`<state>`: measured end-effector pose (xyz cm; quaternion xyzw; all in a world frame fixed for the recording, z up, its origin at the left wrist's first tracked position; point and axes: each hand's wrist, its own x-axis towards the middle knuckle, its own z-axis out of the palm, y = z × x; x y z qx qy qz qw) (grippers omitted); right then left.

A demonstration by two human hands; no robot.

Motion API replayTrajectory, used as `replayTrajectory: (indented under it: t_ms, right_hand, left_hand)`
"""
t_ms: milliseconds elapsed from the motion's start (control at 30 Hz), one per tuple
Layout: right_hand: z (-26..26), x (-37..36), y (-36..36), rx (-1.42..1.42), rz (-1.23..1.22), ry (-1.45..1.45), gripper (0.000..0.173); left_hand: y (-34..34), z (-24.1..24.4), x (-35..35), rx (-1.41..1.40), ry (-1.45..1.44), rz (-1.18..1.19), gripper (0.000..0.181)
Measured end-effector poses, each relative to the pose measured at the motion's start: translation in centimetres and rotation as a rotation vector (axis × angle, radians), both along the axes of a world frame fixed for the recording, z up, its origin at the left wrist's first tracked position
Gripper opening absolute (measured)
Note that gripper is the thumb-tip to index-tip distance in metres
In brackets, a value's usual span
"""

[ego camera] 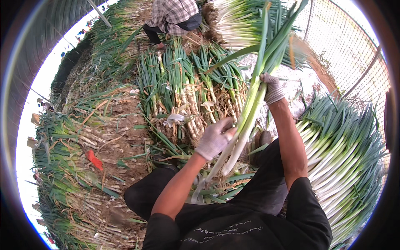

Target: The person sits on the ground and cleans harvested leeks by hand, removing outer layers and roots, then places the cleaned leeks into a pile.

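My right hand (272, 88), in a pale knit glove, grips two or so large green onions (247, 125) near where the white stalks turn to green leaves. They slant across the space before me, leaves up to the right and roots down over my lap. Beside the white shafts is my left hand (217, 137), also gloved, with thumb and fingers apart; a loosened pale outer layer (200, 187) hangs near the root ends. Beyond it stand soil-covered green onions (190, 103) with dry brown leaves.
Cleaned green onions (331, 162) lie stacked at my right, with another white-stalked pile (237, 25) farther off. Unpeeled ones (93, 137) cover the ground at left, with a red scrap (94, 160). A co-worker (175, 15) crouches ahead. A mesh fence (343, 40) runs along the right.
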<state>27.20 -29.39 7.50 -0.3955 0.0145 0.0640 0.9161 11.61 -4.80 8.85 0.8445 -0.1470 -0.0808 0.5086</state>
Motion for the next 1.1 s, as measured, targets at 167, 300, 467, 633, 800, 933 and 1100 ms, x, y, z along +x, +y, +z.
replayTrajectory:
  t_ms: [167, 300, 467, 633, 800, 933, 1100]
  right_hand:
    - [0.0, -0.6, 2.5, 0.040, 0.021, 0.045, 0.013]
    - [0.2, -0.8, 2.5, 0.023, 0.048, 0.064, 0.015]
    - [-0.2, -1.0, 3.1, 0.045, 0.044, 0.076, 0.016]
    - [0.0, -1.0, 4.0, 0.066, 0.075, 0.041, 0.016]
    - [1.0, -1.8, 4.7, 0.052, 0.091, 0.056, 0.017]
    - [0.6, -1.8, 4.5, 0.067, 0.111, 0.042, 0.017]
    - [0.4, -1.8, 4.7, 0.080, 0.122, 0.029, 0.016]
  left_hand:
    - [-1.0, -0.9, 1.0, 0.021, -0.031, 0.139, 0.030]
    - [-0.1, -1.3, 0.2, 0.002, -0.013, 0.112, 0.030]
    - [-0.2, 0.1, -0.6, 0.131, -0.069, 0.108, 0.026]
    - [0.0, -0.4, -1.1, 0.206, -0.193, 0.146, 0.023]
    - [0.5, -1.3, -1.1, 0.188, -0.193, 0.160, 0.021]
    - [0.5, -1.2, -1.2, 0.121, -0.189, 0.171, 0.020]
    - [0.6, -1.8, -1.5, 0.097, -0.208, 0.208, 0.019]
